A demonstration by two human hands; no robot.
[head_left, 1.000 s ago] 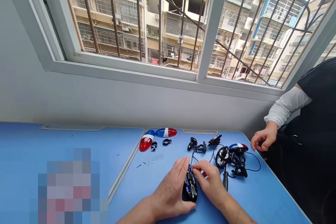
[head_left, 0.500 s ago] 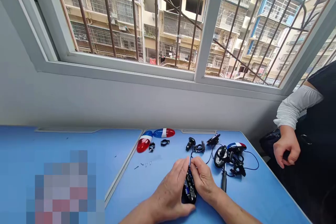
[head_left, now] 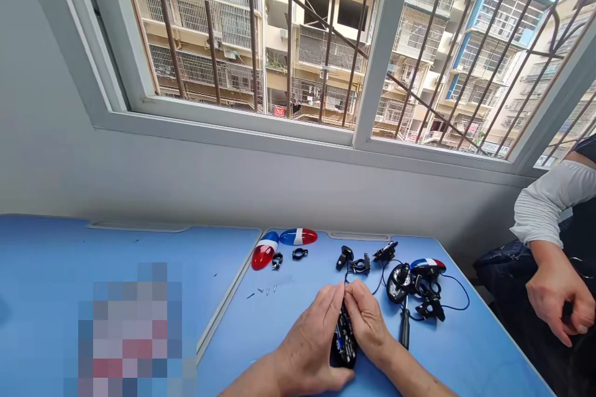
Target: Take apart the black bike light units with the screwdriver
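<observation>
An open black oval housing [head_left: 344, 347] with electronic parts and something blue inside stands between my two hands, low in the middle of the head view. My left hand [head_left: 310, 338] is wrapped along its left side, thumb at the near end. Against its right far side presses my right hand [head_left: 367, 319], fingers bent together. The fingertips of both hands meet at the far end, where a thin black cable runs out. Whatever the fingertips pinch there is hidden. Just right of my right hand lies a screwdriver [head_left: 405, 330] with a black handle.
Two red, white and blue covers [head_left: 298, 236] lie at the back with black ring clamps [head_left: 300, 254]. Several screws [head_left: 267, 290] lie left of my hands. To the right is a cluster of wired black units [head_left: 399, 283] and brackets. Another person's hand [head_left: 561, 294] is beyond the table's right edge.
The view has shifted slightly, so the table appears further right. The other person's hand has moved right and down. My hands keep the same hold on the black housing.
</observation>
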